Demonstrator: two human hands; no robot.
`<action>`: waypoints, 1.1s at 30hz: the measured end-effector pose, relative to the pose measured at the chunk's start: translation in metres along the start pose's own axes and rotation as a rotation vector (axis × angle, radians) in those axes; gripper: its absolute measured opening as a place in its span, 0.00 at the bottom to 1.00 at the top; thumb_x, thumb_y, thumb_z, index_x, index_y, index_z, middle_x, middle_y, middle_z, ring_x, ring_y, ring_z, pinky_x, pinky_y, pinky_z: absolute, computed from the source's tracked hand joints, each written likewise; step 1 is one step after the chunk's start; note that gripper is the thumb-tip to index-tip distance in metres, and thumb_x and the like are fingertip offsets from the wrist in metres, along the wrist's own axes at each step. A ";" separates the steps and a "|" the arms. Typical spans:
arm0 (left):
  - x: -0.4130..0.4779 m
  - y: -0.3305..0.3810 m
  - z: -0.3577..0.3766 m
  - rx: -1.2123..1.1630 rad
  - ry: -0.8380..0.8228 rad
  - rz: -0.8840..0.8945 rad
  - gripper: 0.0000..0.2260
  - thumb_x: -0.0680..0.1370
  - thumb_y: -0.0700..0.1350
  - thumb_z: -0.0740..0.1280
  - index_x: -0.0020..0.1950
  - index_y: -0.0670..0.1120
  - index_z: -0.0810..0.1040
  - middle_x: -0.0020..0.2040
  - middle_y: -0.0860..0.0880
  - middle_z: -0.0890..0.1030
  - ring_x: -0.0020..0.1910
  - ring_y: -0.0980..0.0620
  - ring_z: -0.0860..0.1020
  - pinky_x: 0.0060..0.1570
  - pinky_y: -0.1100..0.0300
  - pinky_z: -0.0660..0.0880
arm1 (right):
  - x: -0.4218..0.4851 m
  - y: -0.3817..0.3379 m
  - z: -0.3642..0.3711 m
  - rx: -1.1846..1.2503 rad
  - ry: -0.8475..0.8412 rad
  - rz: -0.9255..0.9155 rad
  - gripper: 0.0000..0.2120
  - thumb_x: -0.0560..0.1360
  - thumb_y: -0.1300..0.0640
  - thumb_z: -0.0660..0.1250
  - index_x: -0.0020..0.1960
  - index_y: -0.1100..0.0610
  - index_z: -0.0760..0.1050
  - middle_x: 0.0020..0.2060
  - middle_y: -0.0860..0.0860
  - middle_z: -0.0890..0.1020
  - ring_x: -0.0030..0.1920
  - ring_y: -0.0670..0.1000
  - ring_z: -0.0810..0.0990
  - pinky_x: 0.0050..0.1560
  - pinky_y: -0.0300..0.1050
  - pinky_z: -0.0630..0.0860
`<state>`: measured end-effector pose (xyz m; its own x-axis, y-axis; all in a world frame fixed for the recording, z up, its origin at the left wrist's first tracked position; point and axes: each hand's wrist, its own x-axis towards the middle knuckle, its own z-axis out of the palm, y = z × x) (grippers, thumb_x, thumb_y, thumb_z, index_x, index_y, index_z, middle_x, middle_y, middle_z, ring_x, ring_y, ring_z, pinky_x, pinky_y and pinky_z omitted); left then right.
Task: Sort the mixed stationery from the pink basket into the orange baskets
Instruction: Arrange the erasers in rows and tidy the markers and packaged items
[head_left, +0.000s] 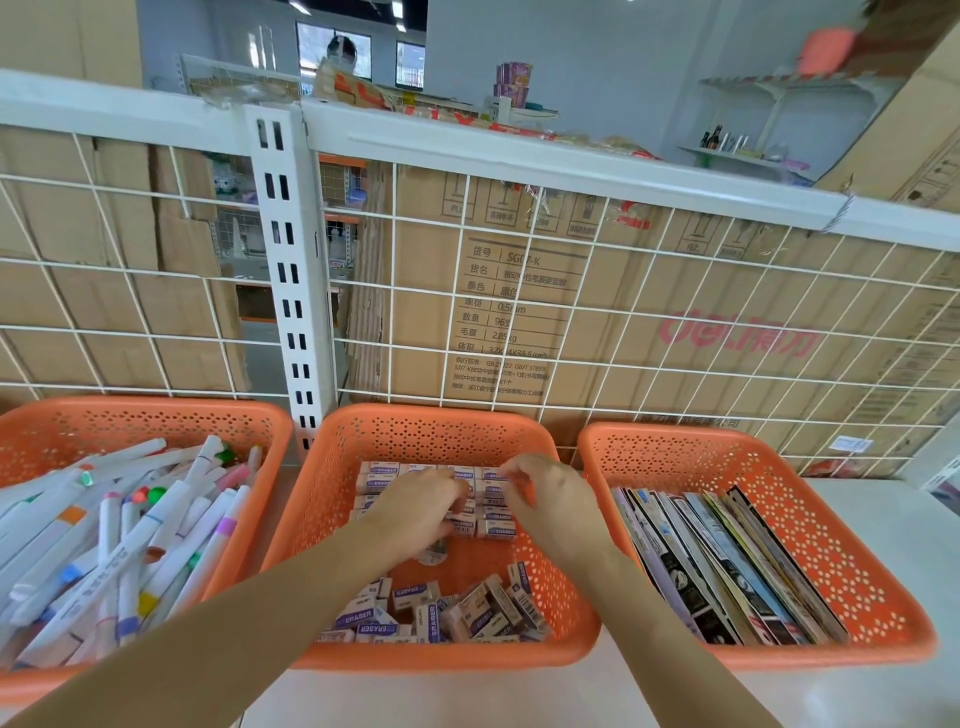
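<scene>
Three orange baskets stand in a row on a white shelf. The left orange basket (249, 415) holds several markers (130, 530). The middle orange basket (441, 421) holds boxed erasers: a neat stack (493, 525) at its far end and a loose pile (431, 613) near its front. The right orange basket (831, 499) holds flat packs standing on edge (727, 561). Both my hands are inside the middle basket over the stack. My left hand (421, 506) has its fingers curled on the stacked erasers. My right hand (545, 493) curls its fingertips onto the stack's top row. The pink basket is out of view.
A white wire grid (571, 312) backs the shelf, with cardboard boxes (519, 322) behind it and a slotted white upright (288, 260) between the left and middle baskets. White shelf surface (883, 519) shows to the right of the baskets.
</scene>
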<state>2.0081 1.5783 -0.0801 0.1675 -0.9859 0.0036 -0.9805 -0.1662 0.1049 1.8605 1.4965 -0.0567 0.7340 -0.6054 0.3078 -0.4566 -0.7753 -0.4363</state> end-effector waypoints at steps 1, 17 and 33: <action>-0.001 -0.001 -0.002 -0.011 -0.003 0.000 0.11 0.76 0.45 0.67 0.57 0.46 0.74 0.58 0.48 0.75 0.58 0.48 0.74 0.53 0.57 0.69 | 0.001 -0.002 -0.003 -0.020 -0.133 -0.028 0.09 0.77 0.58 0.62 0.55 0.55 0.79 0.53 0.49 0.81 0.52 0.48 0.78 0.54 0.47 0.75; -0.034 0.003 -0.014 -0.497 -0.438 0.051 0.13 0.71 0.52 0.72 0.47 0.43 0.81 0.38 0.50 0.78 0.36 0.55 0.74 0.36 0.58 0.70 | 0.002 -0.021 -0.003 -0.215 -0.771 -0.152 0.15 0.71 0.61 0.70 0.57 0.60 0.75 0.34 0.44 0.70 0.38 0.47 0.69 0.32 0.34 0.60; -0.042 -0.008 -0.022 -0.791 -0.177 -0.043 0.12 0.68 0.42 0.76 0.43 0.52 0.74 0.42 0.53 0.80 0.39 0.55 0.77 0.40 0.60 0.73 | 0.003 -0.011 -0.020 0.383 -0.529 0.154 0.13 0.76 0.67 0.61 0.58 0.60 0.76 0.43 0.59 0.76 0.36 0.46 0.76 0.35 0.42 0.80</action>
<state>2.0112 1.6213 -0.0593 0.1199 -0.9787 -0.1667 -0.5993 -0.2052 0.7738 1.8573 1.4994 -0.0339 0.8670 -0.4584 -0.1953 -0.4364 -0.5094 -0.7416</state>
